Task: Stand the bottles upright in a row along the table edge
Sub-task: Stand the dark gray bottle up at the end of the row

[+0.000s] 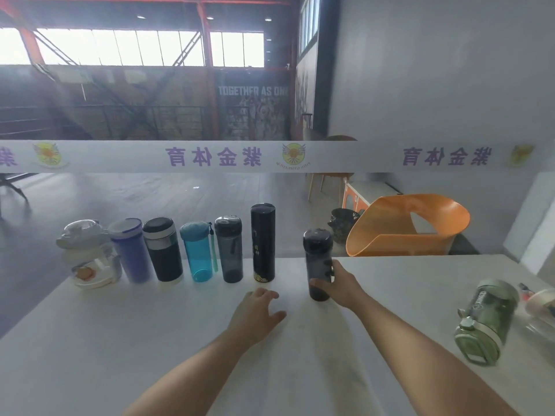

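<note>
Nearest the camera, two bare forearms reach forward over the white table [150, 340]. The left hand [258, 307] rests palm down on the tabletop, fingers loosely spread and holding nothing. Just to its right, the right hand [339, 285] is wrapped around the lower half of a dark smoky translucent plastic bottle with a black cap [319, 262]; the thumb crosses the bottle's front, and the fingers curl round its right side. That bottle stands nearly upright, long axis vertical, cap up, its base at or just touching the table.

At the right side of the table a green translucent bottle with a pale lid [483, 321] lies tilted on its side, lid end toward the camera. Beyond it, at the frame edge, sits a blurred clear container I cannot identify.

Farther out, six bottles stand upright in a row along the far table edge: a clear jug with white handle [88, 256], a purple tumbler [130, 250], a black flask with silver band [163, 250], a teal plastic bottle [198, 252], a grey translucent bottle [229, 250], and a tall black cylinder flask [263, 243]. Open tabletop lies between the tall flask and the held bottle, and more to the held bottle's right.

Past the edge stands an orange moulded chair [405, 226].
</note>
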Tool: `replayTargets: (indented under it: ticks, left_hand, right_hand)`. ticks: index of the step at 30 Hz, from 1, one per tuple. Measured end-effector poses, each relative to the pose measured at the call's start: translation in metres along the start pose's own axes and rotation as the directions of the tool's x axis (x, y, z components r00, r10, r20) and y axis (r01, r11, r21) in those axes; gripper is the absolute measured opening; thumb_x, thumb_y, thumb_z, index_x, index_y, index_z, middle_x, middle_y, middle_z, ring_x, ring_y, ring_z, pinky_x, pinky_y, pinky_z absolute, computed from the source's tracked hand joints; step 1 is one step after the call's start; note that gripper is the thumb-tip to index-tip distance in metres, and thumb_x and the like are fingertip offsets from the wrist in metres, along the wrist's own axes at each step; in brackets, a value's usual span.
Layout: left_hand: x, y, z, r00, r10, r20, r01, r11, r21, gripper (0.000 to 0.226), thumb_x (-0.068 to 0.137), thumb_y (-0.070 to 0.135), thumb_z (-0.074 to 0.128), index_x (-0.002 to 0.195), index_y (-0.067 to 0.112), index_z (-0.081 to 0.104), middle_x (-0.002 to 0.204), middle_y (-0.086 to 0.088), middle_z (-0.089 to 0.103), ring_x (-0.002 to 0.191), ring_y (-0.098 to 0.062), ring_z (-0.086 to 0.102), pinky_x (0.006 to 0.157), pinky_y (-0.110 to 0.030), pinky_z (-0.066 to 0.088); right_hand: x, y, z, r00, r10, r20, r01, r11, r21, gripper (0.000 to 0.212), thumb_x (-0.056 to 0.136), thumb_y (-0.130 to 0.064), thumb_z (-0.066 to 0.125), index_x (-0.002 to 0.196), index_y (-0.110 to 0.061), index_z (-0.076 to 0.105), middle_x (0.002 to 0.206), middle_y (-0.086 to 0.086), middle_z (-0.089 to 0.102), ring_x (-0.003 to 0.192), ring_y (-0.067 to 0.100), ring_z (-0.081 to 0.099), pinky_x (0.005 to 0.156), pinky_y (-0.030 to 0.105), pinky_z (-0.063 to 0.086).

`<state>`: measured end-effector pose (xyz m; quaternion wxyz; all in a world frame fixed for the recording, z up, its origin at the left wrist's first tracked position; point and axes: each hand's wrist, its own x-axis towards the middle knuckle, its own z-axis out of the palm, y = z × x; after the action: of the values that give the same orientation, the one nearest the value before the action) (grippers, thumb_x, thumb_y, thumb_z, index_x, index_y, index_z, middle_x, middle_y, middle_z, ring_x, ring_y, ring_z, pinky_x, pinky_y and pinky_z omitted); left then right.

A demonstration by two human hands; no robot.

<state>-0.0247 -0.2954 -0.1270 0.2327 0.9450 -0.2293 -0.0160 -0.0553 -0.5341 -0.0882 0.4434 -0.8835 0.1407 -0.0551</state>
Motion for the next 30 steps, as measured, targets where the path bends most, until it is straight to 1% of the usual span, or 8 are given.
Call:
replayTargets:
  ticks: [4, 7, 17, 22, 25, 28, 29, 30]
  left_hand:
    - [0.007, -0.016, 0.004, 0.998, -0.005, 0.065, -0.002, 0.994, 0.111, 0.054, 0.093, 0.062, 0.053, 0.140, 0.035, 0.052, 0.151, 0.008, 0.045, 0.139, -0.019, 0.036, 0.115, -0.039, 0.034]
    - [0.012, -0.019, 0.001, 0.998, 0.018, 0.065, -0.028, 0.988, 0.152, 0.052, 0.093, 0.063, 0.051, 0.137, 0.036, 0.054, 0.151, 0.007, 0.044, 0.140, -0.020, 0.034, 0.115, -0.040, 0.031]
    - [0.024, -0.030, 0.006, 0.999, 0.035, 0.033, -0.039, 0.991, 0.128, 0.056, 0.090, 0.068, 0.047, 0.137, 0.038, 0.054, 0.149, 0.009, 0.044, 0.139, -0.017, 0.033, 0.117, -0.040, 0.027]
    - [0.024, -0.026, 0.002, 0.998, 0.035, 0.053, -0.042, 0.990, 0.136, 0.055, 0.090, 0.067, 0.048, 0.136, 0.037, 0.055, 0.149, 0.008, 0.045, 0.138, -0.020, 0.034, 0.116, -0.041, 0.029]
    - [0.026, -0.016, 0.003, 0.997, 0.052, 0.053, -0.058, 0.990, 0.126, 0.053, 0.091, 0.063, 0.052, 0.135, 0.034, 0.058, 0.147, 0.010, 0.047, 0.138, -0.019, 0.036, 0.116, -0.041, 0.031]
    - [0.033, 0.005, 0.008, 0.995, 0.096, 0.023, -0.098, 0.992, 0.076, 0.044, 0.093, 0.057, 0.056, 0.130, 0.032, 0.062, 0.142, 0.013, 0.050, 0.136, -0.015, 0.041, 0.115, -0.036, 0.032]
    - [0.035, 0.016, 0.011, 0.993, 0.115, 0.023, -0.116, 0.991, 0.064, 0.042, 0.095, 0.054, 0.056, 0.129, 0.031, 0.062, 0.141, 0.012, 0.051, 0.134, -0.015, 0.043, 0.113, -0.035, 0.034]
    - [0.038, 0.029, 0.014, 0.991, 0.134, 0.024, -0.135, 0.989, 0.057, 0.039, 0.096, 0.051, 0.056, 0.128, 0.029, 0.062, 0.141, 0.011, 0.052, 0.131, -0.015, 0.047, 0.111, -0.035, 0.037]
  right_hand:
    - [0.021, -0.004, 0.016, 0.999, 0.032, -0.014, -0.030, 0.996, 0.088, 0.069, 0.086, -0.039, 0.074, 0.142, -0.017, 0.038, 0.145, 0.008, 0.051, 0.133, 0.030, 0.049, 0.102, 0.040, 0.045]
    - [0.036, -0.007, 0.025, 0.999, 0.023, -0.036, -0.019, 0.994, 0.111, 0.068, 0.084, -0.036, 0.077, 0.139, -0.019, 0.040, 0.141, 0.008, 0.054, 0.131, 0.030, 0.051, 0.098, 0.039, 0.048]
    - [0.072, -0.012, 0.054, 0.998, 0.051, -0.028, -0.049, 0.996, 0.075, 0.073, 0.082, -0.039, 0.079, 0.141, -0.021, 0.041, 0.144, 0.006, 0.054, 0.125, 0.031, 0.056, 0.099, 0.042, 0.049]
    - [0.071, -0.014, 0.053, 0.999, 0.043, 0.001, -0.043, 0.997, 0.059, 0.073, 0.083, -0.036, 0.078, 0.144, -0.020, 0.042, 0.141, 0.006, 0.057, 0.121, 0.029, 0.059, 0.094, 0.037, 0.051]
    - [0.061, -0.010, 0.038, 0.999, 0.034, -0.003, -0.034, 0.998, -0.047, 0.070, 0.085, -0.037, 0.076, 0.145, -0.019, 0.047, 0.136, 0.005, 0.060, 0.117, 0.025, 0.061, 0.085, 0.031, 0.050]
    - [0.048, -0.002, 0.000, 0.992, -0.016, -0.124, -0.002, 0.990, -0.141, 0.031, 0.094, -0.029, 0.065, 0.117, -0.010, 0.070, 0.113, 0.007, 0.072, 0.102, 0.026, 0.067, 0.083, 0.032, 0.050]
    - [0.042, 0.003, -0.018, 0.986, -0.022, -0.166, -0.006, 0.987, -0.162, 0.024, 0.095, -0.027, 0.061, 0.102, -0.008, 0.075, 0.100, 0.008, 0.074, 0.094, 0.028, 0.067, 0.078, 0.032, 0.050]
    - [0.035, 0.009, -0.037, 0.979, -0.018, -0.201, -0.020, 0.982, -0.188, 0.026, 0.096, -0.026, 0.058, 0.089, -0.007, 0.074, 0.088, 0.010, 0.073, 0.086, 0.030, 0.066, 0.073, 0.034, 0.050]
